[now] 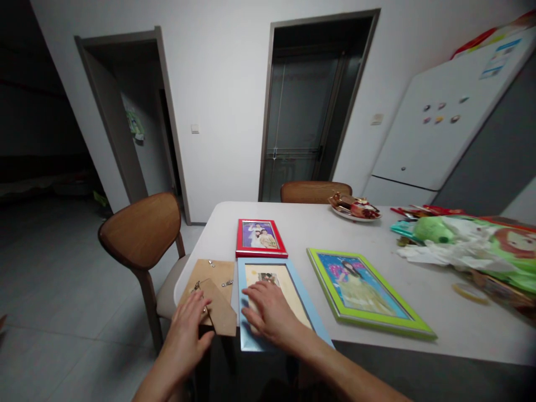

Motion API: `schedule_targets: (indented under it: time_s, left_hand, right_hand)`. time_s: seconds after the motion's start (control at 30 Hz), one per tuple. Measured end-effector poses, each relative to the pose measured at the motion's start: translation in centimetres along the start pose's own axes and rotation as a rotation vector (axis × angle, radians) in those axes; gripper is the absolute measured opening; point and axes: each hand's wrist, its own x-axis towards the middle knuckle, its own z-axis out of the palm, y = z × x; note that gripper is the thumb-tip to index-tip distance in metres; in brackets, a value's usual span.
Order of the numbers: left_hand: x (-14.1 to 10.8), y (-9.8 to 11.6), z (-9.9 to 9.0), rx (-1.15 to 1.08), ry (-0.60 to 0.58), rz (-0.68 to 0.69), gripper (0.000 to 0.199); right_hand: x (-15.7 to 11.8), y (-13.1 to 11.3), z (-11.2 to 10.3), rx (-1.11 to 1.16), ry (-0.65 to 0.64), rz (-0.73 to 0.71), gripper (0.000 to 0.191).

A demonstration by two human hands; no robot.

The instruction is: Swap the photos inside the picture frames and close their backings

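A light blue picture frame [307, 301] lies at the table's front edge, with cream paper and a small picture inside. My right hand [268, 312] rests over its left part, fingers apart, hiding some of the paper. To the left, a brown backing board [220, 271] with metal clips and a stand flap lies partly past the edge. My left hand [190, 324] is on the board's lower left, fingers spread and bent. Behind the blue frame sits a red frame [262, 254] with a photo. A green frame [343, 312] with a photo lies on the right.
On the white table [293, 218], a plate [355, 216] of items stands at the back. Bags and a green plush toy [433, 230] are piled at the right. Wooden chairs stand at the left [144, 231] and behind the table [316, 191].
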Motion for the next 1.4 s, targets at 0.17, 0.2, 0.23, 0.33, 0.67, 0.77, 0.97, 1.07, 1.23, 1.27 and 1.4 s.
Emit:
schedule_targets:
  time_s: [0.17, 0.2, 0.23, 0.33, 0.67, 0.77, 0.97, 1.07, 1.23, 1.27, 1.4]
  left_hand:
    - [0.2, -4.3, -0.1, 0.062, 0.051, -0.133, 0.039]
    - [0.3, -4.4, -0.1, 0.05, 0.068, -0.137, 0.037]
    - [0.4, -4.3, -0.1, 0.039, 0.086, -0.14, 0.035]
    - [0.6, -3.2, -0.3, -0.008, 0.137, -0.132, 0.033]
    - [0.7, 6.1, 1.7, -0.148, 0.057, 0.122, 0.034]
    - [0.9, 8.1, 3.0, -0.147, -0.049, 0.162, 0.032]
    - [1.3, 8.7, 3.2, -0.077, -0.137, 0.156, 0.019]
    - [1.2, 8.4, 2.9, -0.059, -0.17, 0.151, 0.015]
    - [0.6, 8.4, 2.8, -0.043, -0.224, 0.117, 0.018]
    - [0.5, 8.4, 2.8, -0.049, -0.225, 0.113, 0.019]
    - [0.5, 8.6, 2.6, -0.043, -0.253, 0.101, 0.022]
  right_hand:
    - [1.5, -4.4, 2.7, -0.002, -0.055, -0.043, 0.043]
    - [1.8, -4.8, 3.2, 0.01, -0.047, -0.031, 0.043]
    - [2.0, -5.0, 3.4, 0.033, -0.027, -0.015, 0.042]
    - [2.0, -4.8, 2.9, 0.152, 0.07, 0.023, 0.043]
    - [-5.1, 2.2, -3.4, 0.218, 0.114, 0.099, 0.033]
    - [-7.0, 4.1, -3.7, 0.167, 0.071, 0.19, 0.033]
    - [-7.3, 5.4, -2.5, 0.087, 0.053, 0.153, 0.035]
    - [-6.9, 5.4, -1.8, 0.057, 0.082, 0.106, 0.037]
    - [-6.4, 5.4, -1.4, 0.046, 0.077, 0.099, 0.033]
    - [-6.2, 5.5, -1.4, 0.046, 0.071, 0.098, 0.031]
    - [-4.8, 6.8, -1.5, -0.053, 0.11, 0.15, 0.031]
